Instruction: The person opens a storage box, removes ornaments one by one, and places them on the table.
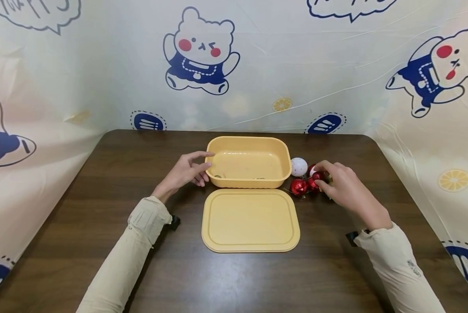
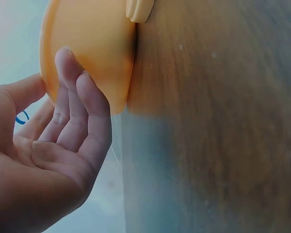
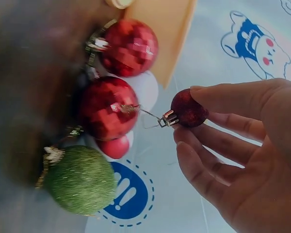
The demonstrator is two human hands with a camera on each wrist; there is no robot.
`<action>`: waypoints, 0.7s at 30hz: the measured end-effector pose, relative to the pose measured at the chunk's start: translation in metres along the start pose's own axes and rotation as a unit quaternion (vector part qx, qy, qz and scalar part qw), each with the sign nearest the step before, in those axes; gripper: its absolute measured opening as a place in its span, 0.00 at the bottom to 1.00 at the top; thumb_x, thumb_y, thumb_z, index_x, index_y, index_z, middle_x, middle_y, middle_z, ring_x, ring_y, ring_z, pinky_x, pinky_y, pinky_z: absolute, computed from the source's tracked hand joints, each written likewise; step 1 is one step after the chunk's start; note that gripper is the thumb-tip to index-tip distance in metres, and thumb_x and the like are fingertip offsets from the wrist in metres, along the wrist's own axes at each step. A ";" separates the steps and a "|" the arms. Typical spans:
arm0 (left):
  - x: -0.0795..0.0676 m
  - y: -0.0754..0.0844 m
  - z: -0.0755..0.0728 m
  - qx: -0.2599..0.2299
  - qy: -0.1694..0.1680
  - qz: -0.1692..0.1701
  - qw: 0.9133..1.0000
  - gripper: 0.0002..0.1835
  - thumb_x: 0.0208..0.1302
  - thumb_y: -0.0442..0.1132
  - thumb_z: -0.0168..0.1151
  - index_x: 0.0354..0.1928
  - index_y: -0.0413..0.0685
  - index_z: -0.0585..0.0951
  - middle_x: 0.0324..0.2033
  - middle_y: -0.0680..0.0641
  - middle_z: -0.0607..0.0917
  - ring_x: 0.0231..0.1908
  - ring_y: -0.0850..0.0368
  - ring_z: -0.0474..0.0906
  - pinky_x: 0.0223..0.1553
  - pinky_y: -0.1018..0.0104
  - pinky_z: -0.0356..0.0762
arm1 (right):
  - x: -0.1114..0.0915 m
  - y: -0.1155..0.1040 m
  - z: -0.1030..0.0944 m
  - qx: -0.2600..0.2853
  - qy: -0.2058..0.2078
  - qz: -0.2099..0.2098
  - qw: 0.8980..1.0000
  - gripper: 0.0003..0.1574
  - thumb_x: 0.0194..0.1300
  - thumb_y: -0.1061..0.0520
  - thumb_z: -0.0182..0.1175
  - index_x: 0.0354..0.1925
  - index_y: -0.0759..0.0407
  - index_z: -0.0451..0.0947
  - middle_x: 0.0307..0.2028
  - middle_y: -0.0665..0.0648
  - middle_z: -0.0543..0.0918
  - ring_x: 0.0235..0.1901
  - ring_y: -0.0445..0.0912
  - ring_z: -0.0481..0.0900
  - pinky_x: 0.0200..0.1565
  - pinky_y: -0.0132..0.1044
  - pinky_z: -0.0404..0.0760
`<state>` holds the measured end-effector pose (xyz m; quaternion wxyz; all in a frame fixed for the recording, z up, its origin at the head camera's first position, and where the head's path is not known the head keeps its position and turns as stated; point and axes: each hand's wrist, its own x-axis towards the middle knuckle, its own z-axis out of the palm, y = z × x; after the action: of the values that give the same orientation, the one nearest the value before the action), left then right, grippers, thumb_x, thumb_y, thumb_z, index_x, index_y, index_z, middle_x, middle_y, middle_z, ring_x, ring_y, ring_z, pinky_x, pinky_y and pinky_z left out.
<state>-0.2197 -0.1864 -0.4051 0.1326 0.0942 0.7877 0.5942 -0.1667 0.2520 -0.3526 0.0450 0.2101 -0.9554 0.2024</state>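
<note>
Between the thumb and fingers of my right hand [image 1: 349,189] a small dark red glitter Christmas ball [image 3: 189,108] is pinched, its metal cap and wire loop facing the other ornaments. Beside and below it are two shiny faceted red balls [image 3: 108,108], a green glitter ball [image 3: 81,179] and a white speckled ball [image 1: 298,167]. My left hand [image 1: 187,171] is at the left end of a yellow plastic box [image 1: 249,184]. Thumb and index fingertips touch its rim, while the other fingers bend loosely by the outer wall. The box stands uncovered, its inside largely bare.
A flat yellow lid [image 1: 250,221] lies on the dark wooden table [image 1: 226,282], right in front of the box. The ornaments crowd against the box's right end. Behind the table hangs a pale cloth printed with cartoon bears [image 1: 197,56].
</note>
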 end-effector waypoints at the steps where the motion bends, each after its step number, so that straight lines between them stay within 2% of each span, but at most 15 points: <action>1: 0.000 0.001 0.000 -0.001 0.001 0.000 1.000 0.23 0.72 0.42 0.61 0.67 0.50 0.74 0.25 0.32 0.84 0.19 0.51 0.81 0.25 0.57 0.84 | -0.003 0.000 0.002 0.000 -0.002 -0.004 1.000 0.17 0.62 0.64 0.68 0.49 0.64 0.78 0.40 0.61 0.84 0.41 0.56 0.79 0.44 0.54 0.80; 6: -0.001 0.001 0.000 -0.003 -0.001 0.002 1.000 0.23 0.73 0.41 0.60 0.67 0.50 0.74 0.25 0.33 0.84 0.19 0.52 0.81 0.25 0.56 0.84 | -0.013 -0.001 0.012 -0.006 -0.003 -0.027 1.000 0.16 0.59 0.67 0.70 0.46 0.64 0.80 0.40 0.60 0.85 0.39 0.52 0.80 0.44 0.52 0.82; 13: 0.000 -0.001 0.001 -0.004 -0.001 0.003 1.000 0.22 0.73 0.42 0.60 0.67 0.51 0.75 0.24 0.34 0.84 0.18 0.52 0.81 0.26 0.55 0.84 | -0.019 0.002 0.027 -0.019 -0.007 -0.044 0.999 0.15 0.57 0.67 0.71 0.43 0.62 0.81 0.36 0.57 0.83 0.33 0.49 0.77 0.37 0.45 0.83; 21: 0.000 -0.001 0.000 -0.002 -0.003 0.008 1.000 0.23 0.73 0.41 0.60 0.67 0.49 0.74 0.24 0.34 0.84 0.19 0.51 0.81 0.26 0.54 0.85 | -0.020 0.007 0.039 -0.042 0.015 -0.085 0.995 0.14 0.55 0.70 0.69 0.41 0.64 0.80 0.38 0.61 0.82 0.36 0.52 0.80 0.40 0.49 0.84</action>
<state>-0.2200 -0.1866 -0.4066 0.1307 0.1024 0.7855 0.5962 -0.1519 0.2499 -0.3943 0.0851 0.2857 -0.9410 0.1603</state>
